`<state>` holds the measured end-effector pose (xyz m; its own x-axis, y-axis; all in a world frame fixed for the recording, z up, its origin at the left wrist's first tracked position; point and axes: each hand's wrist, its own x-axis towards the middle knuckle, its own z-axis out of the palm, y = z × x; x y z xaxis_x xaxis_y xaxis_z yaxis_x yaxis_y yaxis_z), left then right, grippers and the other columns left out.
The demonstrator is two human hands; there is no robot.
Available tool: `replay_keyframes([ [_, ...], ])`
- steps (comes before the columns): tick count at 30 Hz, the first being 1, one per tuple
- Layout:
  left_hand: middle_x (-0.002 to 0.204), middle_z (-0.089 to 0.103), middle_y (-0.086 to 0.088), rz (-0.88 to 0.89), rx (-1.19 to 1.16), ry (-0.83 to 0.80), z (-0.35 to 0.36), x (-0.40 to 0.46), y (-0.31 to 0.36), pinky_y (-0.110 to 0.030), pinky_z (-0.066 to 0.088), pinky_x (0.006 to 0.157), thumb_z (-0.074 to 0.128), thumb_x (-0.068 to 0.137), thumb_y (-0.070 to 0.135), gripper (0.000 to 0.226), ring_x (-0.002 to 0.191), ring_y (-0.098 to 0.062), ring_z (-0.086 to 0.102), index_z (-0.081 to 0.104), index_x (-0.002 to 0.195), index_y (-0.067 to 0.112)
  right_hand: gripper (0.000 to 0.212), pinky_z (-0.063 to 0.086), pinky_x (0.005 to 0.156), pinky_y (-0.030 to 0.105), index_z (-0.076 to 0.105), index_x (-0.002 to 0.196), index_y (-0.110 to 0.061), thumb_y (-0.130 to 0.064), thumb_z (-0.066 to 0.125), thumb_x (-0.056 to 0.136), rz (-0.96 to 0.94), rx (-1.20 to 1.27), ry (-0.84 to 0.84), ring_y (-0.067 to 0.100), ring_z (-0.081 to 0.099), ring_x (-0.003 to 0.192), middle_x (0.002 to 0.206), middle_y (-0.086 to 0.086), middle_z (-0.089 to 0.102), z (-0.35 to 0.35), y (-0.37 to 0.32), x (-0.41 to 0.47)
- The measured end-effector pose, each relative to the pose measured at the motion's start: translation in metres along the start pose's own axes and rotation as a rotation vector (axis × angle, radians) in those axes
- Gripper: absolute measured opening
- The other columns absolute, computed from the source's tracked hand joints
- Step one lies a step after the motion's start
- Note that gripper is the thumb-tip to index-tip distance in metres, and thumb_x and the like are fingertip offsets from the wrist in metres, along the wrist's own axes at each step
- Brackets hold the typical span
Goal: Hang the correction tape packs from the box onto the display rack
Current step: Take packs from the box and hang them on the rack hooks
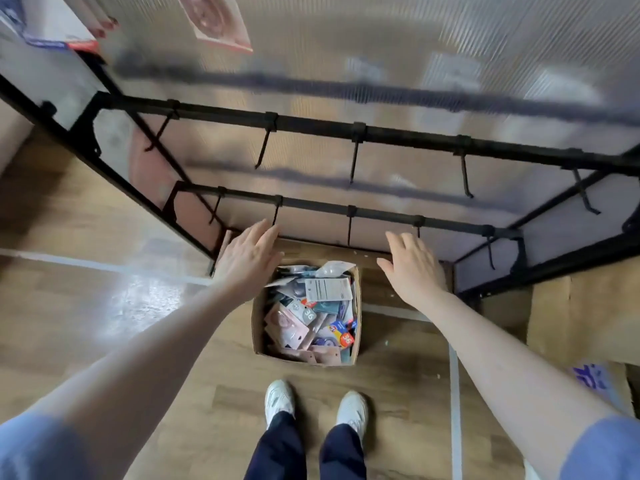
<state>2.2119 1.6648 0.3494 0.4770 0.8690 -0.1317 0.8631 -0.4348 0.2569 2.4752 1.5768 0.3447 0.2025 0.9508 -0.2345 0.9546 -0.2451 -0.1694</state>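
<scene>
A cardboard box (259, 327) stands on the wooden floor in front of my feet, filled with several correction tape packs (304, 317) in pink, blue and white cards. Above it rises the black display rack (381, 133) with two rails of bare hooks against a translucent panel. My left hand (247, 259) hovers over the box's left edge, fingers straight, holding nothing. My right hand (412, 268) hovers to the right of the box, fingers spread, also holding nothing. A pink pack (218, 22) hangs higher up on the rack.
A large cardboard box (585, 317) stands at the right beside the rack's foot. More hanging goods (52, 32) show at the top left. My two white shoes (315, 405) stand just behind the box. White tape lines cross the floor.
</scene>
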Motion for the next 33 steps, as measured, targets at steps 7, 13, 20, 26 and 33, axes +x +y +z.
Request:
replay_keyframes([
  [7, 0.152, 0.027, -0.005, -0.025, -0.005, -0.210, 0.111, -0.020, -0.048, -0.045, 0.026, 0.110, 0.043, 0.095, 0.035, 0.056, 0.138, -0.027, 0.027, 0.027, 0.146, 0.020, 0.053, 0.034, 0.104, 0.035, 0.028, 0.144, -0.014, -0.037, 0.042, 0.097, -0.013, -0.053, -0.148, 0.024, 0.040, 0.128, 0.139, 0.008, 0.041, 0.107, 0.001, -0.005],
  [13, 0.155, 0.018, 0.000, -0.074, 0.043, -0.357, 0.179, -0.041, -0.079, -0.037, 0.018, 0.113, 0.033, 0.097, 0.043, 0.055, 0.142, -0.020, 0.017, 0.019, 0.148, 0.026, 0.053, 0.034, 0.104, 0.035, 0.028, 0.144, -0.016, -0.035, 0.043, 0.097, 0.023, -0.009, -0.243, 0.024, 0.039, 0.127, 0.137, 0.006, 0.041, 0.189, 0.000, -0.010],
  [20, 0.157, 0.009, 0.003, -0.021, 0.069, -0.463, 0.220, -0.044, -0.096, -0.029, 0.015, 0.111, 0.039, 0.097, 0.039, 0.061, 0.143, -0.015, 0.011, 0.010, 0.149, 0.024, 0.054, 0.033, 0.105, 0.035, 0.026, 0.145, -0.015, -0.037, 0.042, 0.097, 0.064, -0.007, -0.311, 0.023, 0.039, 0.129, 0.141, 0.008, 0.039, 0.244, -0.008, -0.012],
  [26, 0.156, 0.010, 0.005, 0.024, 0.046, -0.464, 0.242, -0.033, -0.106, -0.028, 0.015, 0.110, 0.039, 0.098, 0.038, 0.060, 0.143, -0.014, 0.009, 0.011, 0.149, 0.024, 0.052, 0.036, 0.102, 0.034, 0.029, 0.143, -0.016, -0.038, 0.040, 0.097, 0.072, 0.008, -0.333, 0.023, 0.039, 0.128, 0.139, 0.007, 0.040, 0.266, -0.014, -0.005],
  [33, 0.157, 0.008, 0.000, 0.012, 0.084, -0.465, 0.274, 0.005, -0.126, -0.033, 0.017, 0.113, 0.045, 0.096, 0.033, 0.066, 0.144, -0.017, 0.007, 0.007, 0.149, 0.021, 0.052, 0.037, 0.102, 0.035, 0.030, 0.142, -0.014, -0.034, 0.044, 0.096, 0.097, 0.016, -0.348, 0.024, 0.040, 0.128, 0.140, 0.009, 0.040, 0.309, -0.012, 0.022],
])
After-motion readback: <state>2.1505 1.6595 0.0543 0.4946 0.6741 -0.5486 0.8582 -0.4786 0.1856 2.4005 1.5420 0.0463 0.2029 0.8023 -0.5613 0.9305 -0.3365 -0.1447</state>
